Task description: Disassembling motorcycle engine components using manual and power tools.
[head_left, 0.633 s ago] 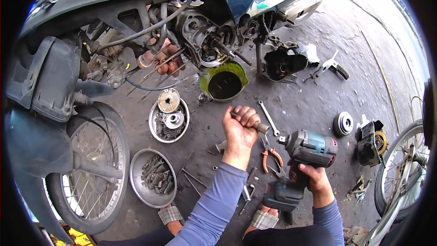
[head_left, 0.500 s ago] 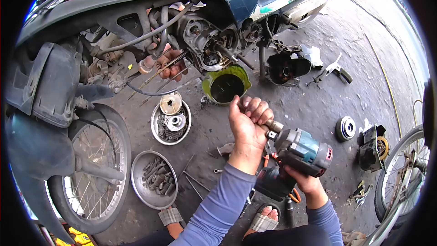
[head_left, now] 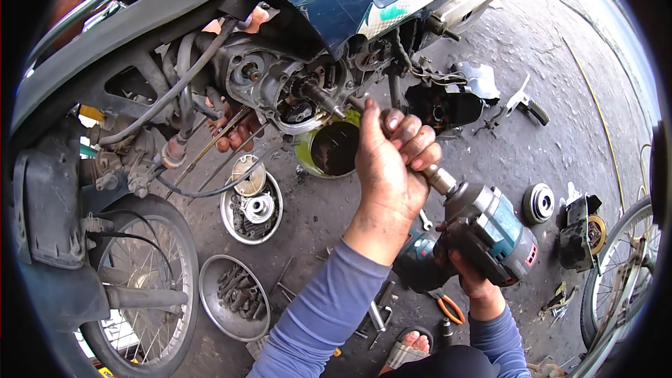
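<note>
My left hand point(head_left: 395, 154) is closed, its fingers curled round the far end of a steel socket point(head_left: 441, 179). The socket lines up with the nose of a teal and black cordless impact wrench point(head_left: 493, 231). My right hand point(head_left: 472, 273) grips the wrench from below, near its handle. Just beyond my left hand is the opened engine case point(head_left: 280, 91) of a motorcycle, with a bare shaft point(head_left: 322, 96) sticking out. Under the case stands a yellow-green container point(head_left: 306, 157) with dark contents. Another person's hand point(head_left: 234, 129) is behind thin rods left of the engine.
Left, a metal bowl of bolts point(head_left: 208, 276) and a bowl of engine parts point(head_left: 229, 227) sit on the dark floor beside a spoked wheel point(head_left: 185, 287). Orange-handled pliers point(head_left: 453, 311) lie near my foot. At right are a round metal part point(head_left: 538, 203) and another wheel point(head_left: 595, 290).
My left hand and the wrench have moved slightly right. The socket, beside the wrench's square drive before, now lines up with its nose. The view has shifted, and the engine appears further left.
</note>
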Tool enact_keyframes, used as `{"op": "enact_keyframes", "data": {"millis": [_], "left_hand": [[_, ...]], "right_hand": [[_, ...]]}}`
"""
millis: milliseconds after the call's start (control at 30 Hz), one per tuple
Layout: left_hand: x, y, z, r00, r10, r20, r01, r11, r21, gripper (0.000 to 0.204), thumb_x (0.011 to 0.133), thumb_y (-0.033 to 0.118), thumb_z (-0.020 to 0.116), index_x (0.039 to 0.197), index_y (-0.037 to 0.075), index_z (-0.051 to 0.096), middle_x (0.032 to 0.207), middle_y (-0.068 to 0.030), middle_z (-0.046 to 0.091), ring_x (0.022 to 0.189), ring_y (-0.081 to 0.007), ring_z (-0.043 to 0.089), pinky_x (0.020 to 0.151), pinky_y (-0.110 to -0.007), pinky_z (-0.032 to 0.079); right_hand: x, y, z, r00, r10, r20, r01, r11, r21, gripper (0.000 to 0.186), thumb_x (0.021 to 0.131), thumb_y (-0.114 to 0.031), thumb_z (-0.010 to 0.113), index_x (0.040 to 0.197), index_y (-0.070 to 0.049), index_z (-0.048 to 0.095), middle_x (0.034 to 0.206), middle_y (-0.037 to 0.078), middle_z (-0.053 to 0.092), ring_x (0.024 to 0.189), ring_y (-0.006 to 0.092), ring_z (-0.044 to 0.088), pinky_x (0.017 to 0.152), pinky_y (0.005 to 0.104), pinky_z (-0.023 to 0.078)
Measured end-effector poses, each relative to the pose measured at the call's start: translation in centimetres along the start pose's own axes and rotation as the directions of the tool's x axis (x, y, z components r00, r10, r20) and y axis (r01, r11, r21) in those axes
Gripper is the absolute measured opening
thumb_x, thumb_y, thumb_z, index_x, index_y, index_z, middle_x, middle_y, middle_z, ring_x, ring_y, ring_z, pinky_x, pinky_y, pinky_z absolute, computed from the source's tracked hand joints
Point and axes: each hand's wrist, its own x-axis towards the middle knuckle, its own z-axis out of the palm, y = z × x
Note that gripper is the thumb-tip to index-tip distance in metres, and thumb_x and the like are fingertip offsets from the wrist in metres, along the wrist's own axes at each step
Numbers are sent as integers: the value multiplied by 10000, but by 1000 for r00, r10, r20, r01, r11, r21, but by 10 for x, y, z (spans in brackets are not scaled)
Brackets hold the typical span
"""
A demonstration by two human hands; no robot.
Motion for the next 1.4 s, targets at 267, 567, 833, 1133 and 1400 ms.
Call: {"op": "enact_keyframes", "data": {"millis": [267,567,833,1133,1400], "left_hand": [[38,-4,20,965,101,243,-108,994,16,279,984,264,528,764,135,416,657,39,356,587,-84,375,571,-258,371],[56,12,22,954,33,299,-90,980,179,368,1008,362,468,738,125,390,660,19,347,613,-118,389,599,-318,389],[59,15,23,948,18,317,45,981,-189,350,968,429,367,768,149,425,631,32,290,505,-106,275,497,-285,303],[61,6,21,957,132,257,-121,991,-58,322,963,339,274,768,136,430,636,32,311,542,-112,327,553,-297,334],[59,12,25,971,87,221,-90,996,4,325,972,355,269,764,146,407,637,35,286,516,-100,293,520,-285,315]], "right_hand": [[65,-14,15,990,-57,-132,76,986,146,535,833,-348,707,1195,7,535,952,75,593,702,120,559,595,272,460],[89,-14,26,983,-107,-150,124,986,109,411,843,-189,691,1201,-23,579,1036,69,627,846,154,597,729,302,486],[108,-37,-2,926,-375,36,377,918,-126,500,812,-44,732,1276,-31,545,1174,82,622,1038,206,606,883,347,502],[103,-27,6,946,-317,-69,288,918,-273,352,795,13,702,1132,-19,606,927,43,644,802,133,602,694,295,512],[99,-17,3,922,-384,-52,321,832,-451,304,813,-3,700,1106,-15,621,888,38,638,754,127,599,662,284,512]]}}
